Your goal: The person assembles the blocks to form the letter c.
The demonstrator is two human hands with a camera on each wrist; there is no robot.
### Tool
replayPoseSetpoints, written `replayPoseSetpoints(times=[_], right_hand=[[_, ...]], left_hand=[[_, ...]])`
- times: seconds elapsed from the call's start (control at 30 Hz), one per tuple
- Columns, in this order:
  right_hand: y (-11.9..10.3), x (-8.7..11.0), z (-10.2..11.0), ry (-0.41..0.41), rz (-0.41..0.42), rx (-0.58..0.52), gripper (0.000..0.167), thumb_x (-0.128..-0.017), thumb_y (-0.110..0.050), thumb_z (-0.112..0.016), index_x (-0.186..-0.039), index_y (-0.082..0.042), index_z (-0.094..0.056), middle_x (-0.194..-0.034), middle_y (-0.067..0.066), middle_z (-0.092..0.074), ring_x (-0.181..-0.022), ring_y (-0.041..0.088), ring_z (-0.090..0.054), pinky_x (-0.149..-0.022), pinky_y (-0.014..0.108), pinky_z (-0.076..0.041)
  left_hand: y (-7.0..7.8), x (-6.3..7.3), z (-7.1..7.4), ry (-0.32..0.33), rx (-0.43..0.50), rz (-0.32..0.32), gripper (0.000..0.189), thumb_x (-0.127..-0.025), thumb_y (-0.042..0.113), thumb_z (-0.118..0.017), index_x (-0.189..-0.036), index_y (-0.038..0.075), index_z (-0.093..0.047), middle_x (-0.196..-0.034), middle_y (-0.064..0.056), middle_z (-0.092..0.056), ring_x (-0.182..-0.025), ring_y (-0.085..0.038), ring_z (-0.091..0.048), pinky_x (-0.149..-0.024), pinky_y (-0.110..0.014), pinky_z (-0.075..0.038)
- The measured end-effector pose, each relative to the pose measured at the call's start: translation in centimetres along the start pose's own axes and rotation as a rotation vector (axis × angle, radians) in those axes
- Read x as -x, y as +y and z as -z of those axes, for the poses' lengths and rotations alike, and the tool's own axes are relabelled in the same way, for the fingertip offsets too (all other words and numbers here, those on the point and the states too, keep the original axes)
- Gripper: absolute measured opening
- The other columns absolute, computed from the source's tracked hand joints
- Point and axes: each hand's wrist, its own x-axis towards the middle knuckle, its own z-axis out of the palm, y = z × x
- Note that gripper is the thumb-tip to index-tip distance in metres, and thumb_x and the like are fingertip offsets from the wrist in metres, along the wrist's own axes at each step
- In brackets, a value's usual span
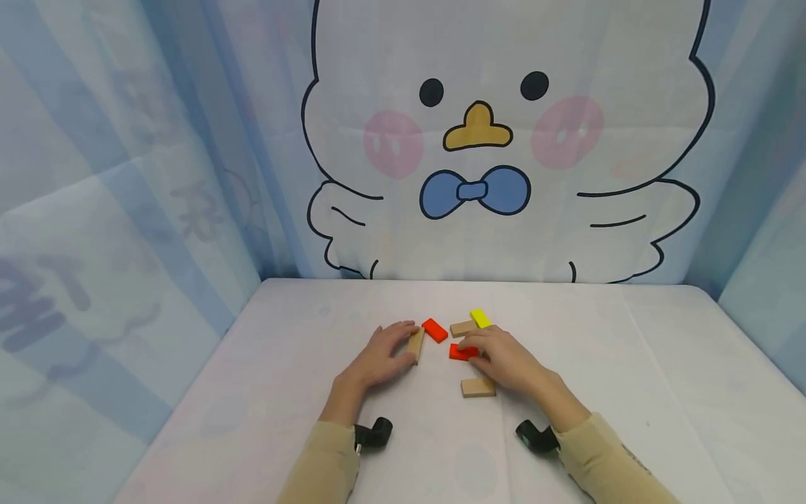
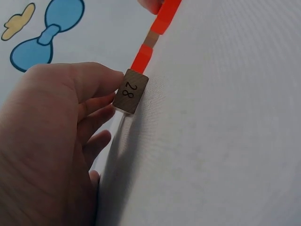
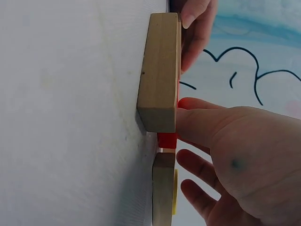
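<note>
My left hand (image 1: 380,357) pinches a plain wooden block (image 1: 415,345) between thumb and fingers. In the left wrist view this wooden block (image 2: 130,91) shows the number 28 on its end. To its right, my right hand (image 1: 506,360) has thumb and fingertips on opposite sides of a red block (image 1: 462,351). The palm hides part of that block. In the right wrist view, a wooden block (image 3: 160,70) stands large in front of the thumb, and only a bit of the red block (image 3: 167,140) shows behind it.
Beyond the hands lie another red block (image 1: 434,330), a wooden block (image 1: 462,327) and a yellow block (image 1: 480,318). Nearer to me is a wooden block (image 1: 477,388). The white-covered table (image 1: 667,392) ends at a curtain (image 1: 478,245) with a cartoon bird.
</note>
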Motion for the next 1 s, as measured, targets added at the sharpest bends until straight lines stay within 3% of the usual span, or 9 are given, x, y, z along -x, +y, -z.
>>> replayPoseSetpoints(times=[0.5,1.0], right_hand=[[-0.21,-0.2,0.14,-0.013,0.032,-0.011,0.024,-0.091,-0.003,-0.072,-0.114,-0.011,-0.075,-0.119,0.004,-0.069,-0.116,0.03,-0.06,-0.103,0.053,-0.046],[-0.97,-0.62,0.07,-0.02,0.111,-0.004,0.02,-0.09,-0.003,-0.073,-0.108,-0.01,-0.077,-0.111,0.0,-0.072,-0.113,0.027,-0.062,-0.101,0.048,-0.049]], left_hand=[[0.17,-0.15,0.02,-0.024,-0.02,0.025,0.059,-0.093,0.026,-0.053,-0.15,0.013,-0.049,-0.157,-0.004,-0.041,-0.147,-0.023,-0.032,-0.121,-0.051,-0.006],[0.17,-0.23,0.27,-0.036,0.002,-0.033,0.058,-0.093,0.026,-0.056,-0.148,0.01,-0.05,-0.155,-0.008,-0.044,-0.145,-0.025,-0.035,-0.121,-0.054,-0.007]])
